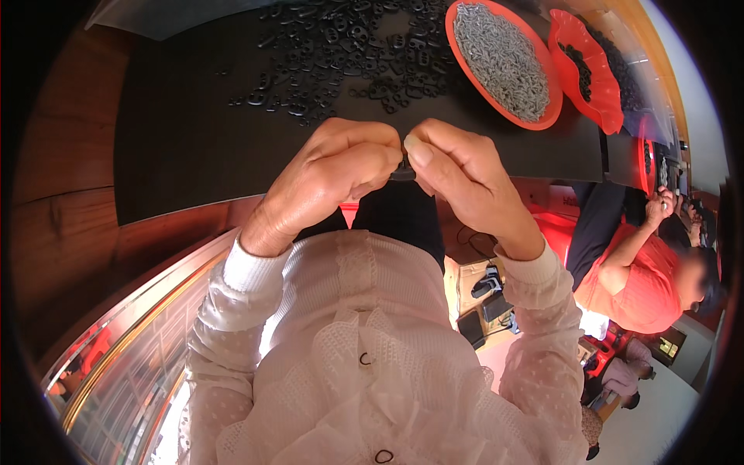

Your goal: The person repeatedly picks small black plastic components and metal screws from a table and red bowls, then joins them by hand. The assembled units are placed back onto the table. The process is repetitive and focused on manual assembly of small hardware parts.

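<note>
My left hand (341, 167) and my right hand (457, 167) meet over the near edge of the black table. Both are closed, thumbs and fingers pinched together on a small black part (402, 172) between them. Most of that part is hidden by my fingers; only a dark, rounded lower piece shows, so its exact kind is unclear. Beyond my hands lies a spread of small black plastic pieces (333, 50), many with holes or loops. To the right of this spread, a red round tray (555, 101) holds a heap of small silvery metal pieces (500, 62).
A red wavy-rimmed bowl (608, 105) with black pieces stands right of the tray. Translucent plastic sheeting (170, 17) lies at the far left. A co-worker in a red shirt (639, 283) sits to my right. Boxes with black items (484, 306) are below the table's edge.
</note>
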Demonstrator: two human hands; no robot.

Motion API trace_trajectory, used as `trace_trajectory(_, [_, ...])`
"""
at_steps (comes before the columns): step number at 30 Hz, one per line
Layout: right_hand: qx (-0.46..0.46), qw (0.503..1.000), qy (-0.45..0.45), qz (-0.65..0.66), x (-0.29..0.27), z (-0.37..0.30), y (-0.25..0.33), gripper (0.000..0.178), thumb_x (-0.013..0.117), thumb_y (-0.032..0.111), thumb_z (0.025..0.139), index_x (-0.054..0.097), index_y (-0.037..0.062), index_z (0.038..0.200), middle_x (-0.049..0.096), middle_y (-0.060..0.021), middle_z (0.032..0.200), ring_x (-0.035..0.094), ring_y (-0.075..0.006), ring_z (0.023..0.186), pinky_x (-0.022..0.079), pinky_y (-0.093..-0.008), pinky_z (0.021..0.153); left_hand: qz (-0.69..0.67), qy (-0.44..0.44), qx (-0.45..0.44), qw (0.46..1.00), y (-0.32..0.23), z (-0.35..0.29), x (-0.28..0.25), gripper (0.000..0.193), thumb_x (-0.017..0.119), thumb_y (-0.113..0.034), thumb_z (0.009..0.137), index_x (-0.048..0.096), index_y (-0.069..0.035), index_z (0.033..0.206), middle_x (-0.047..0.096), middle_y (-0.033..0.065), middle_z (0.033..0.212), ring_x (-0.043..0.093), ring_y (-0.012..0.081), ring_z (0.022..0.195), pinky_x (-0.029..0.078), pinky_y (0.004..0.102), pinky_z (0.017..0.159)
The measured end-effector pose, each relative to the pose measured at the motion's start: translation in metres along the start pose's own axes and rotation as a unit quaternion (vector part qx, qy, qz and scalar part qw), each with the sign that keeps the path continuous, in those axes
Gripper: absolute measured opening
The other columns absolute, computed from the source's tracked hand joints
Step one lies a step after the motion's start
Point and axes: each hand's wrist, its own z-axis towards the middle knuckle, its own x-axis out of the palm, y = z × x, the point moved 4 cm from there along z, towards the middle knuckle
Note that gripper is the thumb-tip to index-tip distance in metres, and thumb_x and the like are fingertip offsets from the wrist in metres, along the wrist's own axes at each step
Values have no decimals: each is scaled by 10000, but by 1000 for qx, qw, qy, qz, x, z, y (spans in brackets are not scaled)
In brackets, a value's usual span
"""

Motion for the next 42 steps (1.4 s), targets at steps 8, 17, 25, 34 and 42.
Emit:
trace_trajectory(8, [84, 981, -55, 164, -1, 3, -2, 309, 497, 196, 993, 479, 33, 731, 410, 40, 604, 342, -27, 544, 281, -222, 461, 71, -46, 77, 993, 12, 1, 7, 327, 641, -260, 904, 479, -37, 728, 406, -1, 556, 368, 70, 502, 296, 267, 445])
trace_trajectory(17, [100, 978, -39, 179, 2, 0, -1, 287, 514, 180, 986, 479, 34, 741, 371, 49, 622, 319, -23, 570, 273, -218, 475, 95, -33, 90, 991, 9, 1, 5, 268, 680, -135, 873, 481, -30, 726, 425, 7, 540, 364, 69, 498, 311, 261, 431])
trace_trajectory(25, [24, 954, -294, -47, -73, -24, 36, 221, 555, 211, 957, 606, 22, 854, 471, 59, 701, 399, -23, 633, 311, -211, 533, 124, -4, 73, 990, 4, 2, 9, 334, 731, -189, 830, 480, -45, 661, 417, 3, 518, 353, 57, 484, 287, 255, 417])
trace_trajectory(34, [27, 827, -421, -372, -261, -37, 2, 346, 537, 310, 968, 634, -22, 972, 512, 36, 698, 449, -36, 651, 375, -211, 576, 139, 12, 56, 989, 3, 0, 8, 295, 604, -170, 922, 507, -26, 685, 522, -3, 605, 427, 50, 551, 346, 246, 489])
trace_trajectory(42, [-90, 919, -220, -313, -129, 18, 25, 198, 571, 179, 940, 607, 10, 1037, 579, -26, 807, 527, -123, 724, 446, -274, 660, 167, 6, 98, 981, 4, -1, 8, 299, 589, -109, 925, 482, -17, 661, 471, 0, 577, 425, 49, 542, 337, 236, 484])
